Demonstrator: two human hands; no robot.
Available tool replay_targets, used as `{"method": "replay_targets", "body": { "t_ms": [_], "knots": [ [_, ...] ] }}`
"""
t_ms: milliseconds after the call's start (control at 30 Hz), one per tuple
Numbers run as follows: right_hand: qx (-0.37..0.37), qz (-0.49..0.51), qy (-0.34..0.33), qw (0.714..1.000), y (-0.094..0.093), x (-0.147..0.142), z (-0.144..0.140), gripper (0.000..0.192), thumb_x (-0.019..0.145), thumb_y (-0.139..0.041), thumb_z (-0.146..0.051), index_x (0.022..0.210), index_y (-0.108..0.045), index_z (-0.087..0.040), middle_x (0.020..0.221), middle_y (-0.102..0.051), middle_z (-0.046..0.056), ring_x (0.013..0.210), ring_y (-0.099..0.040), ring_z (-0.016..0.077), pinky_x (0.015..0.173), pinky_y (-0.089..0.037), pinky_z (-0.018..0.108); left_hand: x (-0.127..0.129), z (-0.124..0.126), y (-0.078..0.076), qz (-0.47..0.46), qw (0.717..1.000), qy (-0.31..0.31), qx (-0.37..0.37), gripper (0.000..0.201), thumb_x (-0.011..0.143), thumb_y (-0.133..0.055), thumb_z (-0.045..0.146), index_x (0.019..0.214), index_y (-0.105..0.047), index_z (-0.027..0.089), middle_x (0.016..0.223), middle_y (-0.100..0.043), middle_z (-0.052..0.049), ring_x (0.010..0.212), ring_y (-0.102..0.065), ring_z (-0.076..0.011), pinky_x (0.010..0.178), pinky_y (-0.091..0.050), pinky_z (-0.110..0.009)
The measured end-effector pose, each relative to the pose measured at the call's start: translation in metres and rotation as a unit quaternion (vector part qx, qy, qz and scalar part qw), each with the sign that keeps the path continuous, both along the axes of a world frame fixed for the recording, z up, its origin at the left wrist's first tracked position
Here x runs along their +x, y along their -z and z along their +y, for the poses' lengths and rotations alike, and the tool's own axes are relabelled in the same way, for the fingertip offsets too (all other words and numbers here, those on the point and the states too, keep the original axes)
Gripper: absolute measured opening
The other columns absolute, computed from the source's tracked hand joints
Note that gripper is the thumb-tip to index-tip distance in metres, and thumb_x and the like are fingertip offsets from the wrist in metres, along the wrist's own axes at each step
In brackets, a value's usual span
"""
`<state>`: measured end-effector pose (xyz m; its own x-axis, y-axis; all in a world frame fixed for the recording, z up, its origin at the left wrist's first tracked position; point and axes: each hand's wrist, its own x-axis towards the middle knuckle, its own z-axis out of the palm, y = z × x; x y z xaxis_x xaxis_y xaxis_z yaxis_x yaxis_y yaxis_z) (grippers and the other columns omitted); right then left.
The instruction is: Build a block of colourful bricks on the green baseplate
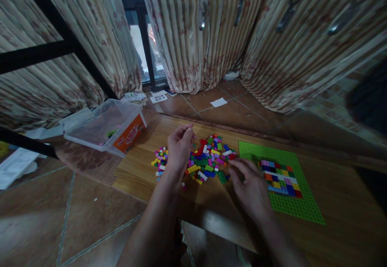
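Observation:
A pile of small coloured bricks [208,160] lies on a low wooden table [332,226]. My left hand [179,149] hovers over the pile's left part with fingertips pinched together; whether a brick is between them is too small to tell. My right hand [250,188] rests palm down on the table between the pile and a green baseplate [299,208], fingers spread near a green brick [222,176]. On the baseplate sits a patch of bricks [279,177] in many colours, pressed together in rows.
A clear plastic tub [105,128] with an orange label sits tilted at the table's far left corner. Striped curtains [193,41] hang behind. Papers [159,97] lie on the tiled floor [60,214]. A dark blurred shape [369,102] is at the right edge.

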<state>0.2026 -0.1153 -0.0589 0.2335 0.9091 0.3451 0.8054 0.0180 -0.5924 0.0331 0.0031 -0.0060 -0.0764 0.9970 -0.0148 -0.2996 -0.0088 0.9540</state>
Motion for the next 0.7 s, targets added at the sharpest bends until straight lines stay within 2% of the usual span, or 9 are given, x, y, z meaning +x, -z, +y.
{"method": "replay_targets", "body": {
  "t_ms": [167, 367, 567, 700],
  "knots": [
    [0.008, -0.043, -0.013, 0.999, 0.001, -0.008, 0.011, 0.027, 0.093, -0.052, -0.029, 0.113, -0.070, -0.021, 0.118, -0.061, 0.009, 0.108, -0.053, 0.0250, 0.094, -0.045, 0.041, 0.002, -0.002, -0.002, 0.014, 1.000, 0.019, -0.018, 0.026, 0.075, -0.065, 0.030, 0.093, -0.065, 0.012, 0.058, -0.055, 0.004, 0.045, -0.040, -0.0046, 0.045, -0.030, -0.018],
    [-0.041, -0.089, 0.004, 0.995, -0.002, -0.028, 0.031, 0.030, 0.091, -0.054, -0.022, 0.116, -0.070, -0.029, 0.124, -0.058, 0.007, 0.111, -0.048, 0.0272, 0.090, -0.041, 0.042, 0.006, -0.004, -0.005, 0.022, 0.999, 0.034, -0.023, 0.029, 0.071, -0.068, 0.029, 0.093, -0.066, 0.011, 0.058, -0.057, 0.003, 0.046, -0.041, -0.0051, 0.045, -0.030, -0.019],
    [-0.068, -0.077, 0.016, 0.995, -0.001, -0.042, 0.041, 0.024, 0.093, -0.054, -0.025, 0.109, -0.072, -0.030, 0.117, -0.062, 0.005, 0.107, -0.048, 0.0260, 0.087, -0.039, 0.040, 0.008, -0.004, -0.003, 0.034, 0.998, 0.048, -0.026, 0.032, 0.068, -0.070, 0.030, 0.094, -0.066, 0.011, 0.061, -0.057, 0.003, 0.051, -0.044, -0.0064, 0.048, -0.032, -0.019],
    [-0.070, -0.065, 0.011, 0.995, -0.004, -0.043, 0.040, 0.021, 0.092, -0.055, -0.024, 0.105, -0.072, -0.028, 0.112, -0.065, 0.004, 0.106, -0.049, 0.0248, 0.090, -0.037, 0.040, 0.008, -0.004, -0.003, 0.041, 0.998, 0.050, -0.022, 0.030, 0.069, -0.069, 0.029, 0.093, -0.066, 0.011, 0.061, -0.056, 0.003, 0.051, -0.044, -0.0065, 0.048, -0.032, -0.019]
  ]
}}
